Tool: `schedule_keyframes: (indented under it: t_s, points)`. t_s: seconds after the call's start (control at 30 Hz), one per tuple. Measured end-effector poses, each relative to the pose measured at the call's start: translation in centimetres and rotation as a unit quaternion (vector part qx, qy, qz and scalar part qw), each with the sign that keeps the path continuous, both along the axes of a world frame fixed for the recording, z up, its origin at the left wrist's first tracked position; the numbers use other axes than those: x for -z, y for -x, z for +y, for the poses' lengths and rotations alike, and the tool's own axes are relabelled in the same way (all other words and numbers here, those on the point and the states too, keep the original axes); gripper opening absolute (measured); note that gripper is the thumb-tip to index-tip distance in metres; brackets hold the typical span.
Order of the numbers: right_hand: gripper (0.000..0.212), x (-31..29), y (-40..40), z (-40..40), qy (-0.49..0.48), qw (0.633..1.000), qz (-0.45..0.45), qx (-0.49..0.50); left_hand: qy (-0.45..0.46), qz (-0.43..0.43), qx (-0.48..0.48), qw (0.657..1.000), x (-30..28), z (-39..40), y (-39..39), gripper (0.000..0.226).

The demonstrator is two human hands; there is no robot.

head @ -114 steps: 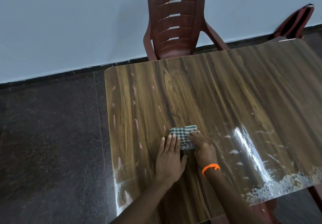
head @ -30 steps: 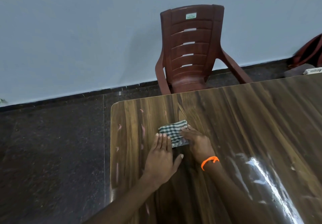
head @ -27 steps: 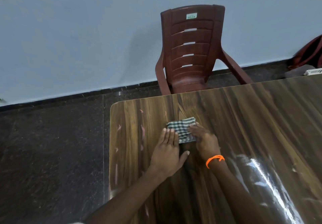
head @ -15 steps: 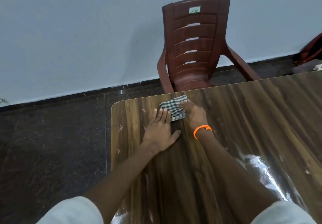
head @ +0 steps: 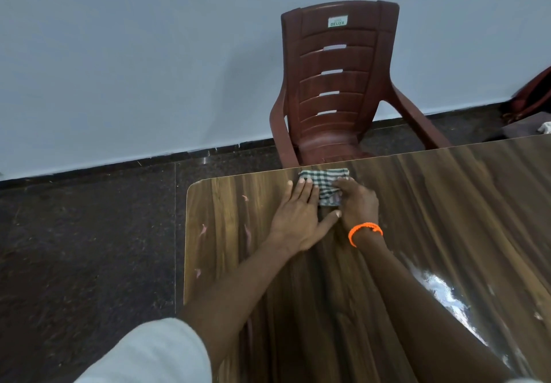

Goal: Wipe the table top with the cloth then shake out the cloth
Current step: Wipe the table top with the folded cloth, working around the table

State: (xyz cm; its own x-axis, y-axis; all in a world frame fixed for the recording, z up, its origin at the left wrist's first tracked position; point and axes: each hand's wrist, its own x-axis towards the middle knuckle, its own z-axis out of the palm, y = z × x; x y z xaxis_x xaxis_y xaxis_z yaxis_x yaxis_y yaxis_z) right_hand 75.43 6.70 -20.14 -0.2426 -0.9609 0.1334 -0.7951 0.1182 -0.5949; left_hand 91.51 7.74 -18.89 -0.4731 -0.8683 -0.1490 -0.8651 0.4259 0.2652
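The cloth (head: 325, 184), a folded green-and-white check piece, lies flat on the surface (head: 447, 218) at its far edge, directly in front of the chair (head: 334, 90). The left hand (head: 298, 218) lies palm down beside the cloth, fingers straight and together; the fingertips (head: 307, 184) overlap the cloth's left edge, and the thumb extends to the right beneath the cloth's near edge. The right hand (head: 359, 203) rests on the right part of the cloth with its fingers bent down onto the fabric, pressing it against the surface; whether the fingers pinch the fabric cannot be told. The two hands are close together, the left thumb tip touching or nearly touching the right hand. An orange band (head: 365, 230) circles the right wrist. A light sleeve (head: 155, 353) covers the left upper arm at the lower frame edge. The surface is dark wood-grain laminate with a rounded far-left corner, small pale marks near its left edge, and a bright glare patch at lower right. The chair is brown moulded plastic with a slotted back and a label at the top. Dark speckled floor (head: 89, 263) lies to the left, below a pale wall (head: 149, 54).
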Motion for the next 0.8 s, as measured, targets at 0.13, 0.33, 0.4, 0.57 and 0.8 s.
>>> schedule_keyframes:
  t_s: [0.13, 0.33, 0.4, 0.57, 0.8]
  points:
    - [0.035, -0.6, -2.1, -3.9, -0.037, 0.999, 0.004, -0.013, 0.035, -0.051, -0.005, 0.998, -0.4, -3.4, -2.2, 0.088]
    - [0.039, 0.0, -7.2, -5.4, -0.044, 0.995, 0.0, -0.085, 0.05, -0.072, -0.033, 0.996, 0.1, -3.6, -7.7, 0.093]
    - [0.041, 0.3, -8.6, -5.1, -0.038, 0.995, -0.01, -0.096, 0.059, -0.065, -0.043, 0.995, 0.5, -2.6, -9.1, 0.091]
    - [0.047, 0.8, -11.3, -4.3, -0.03, 0.99, -0.042, -0.128, 0.073, -0.042, -0.067, 0.994, 1.2, -1.1, -11.9, 0.084]
    - [0.045, -0.2, -13.6, -2.2, -0.028, 0.983, -0.042, -0.176, 0.07, -0.036, -0.118, 0.99, 1.7, 1.5, -13.6, 0.082]
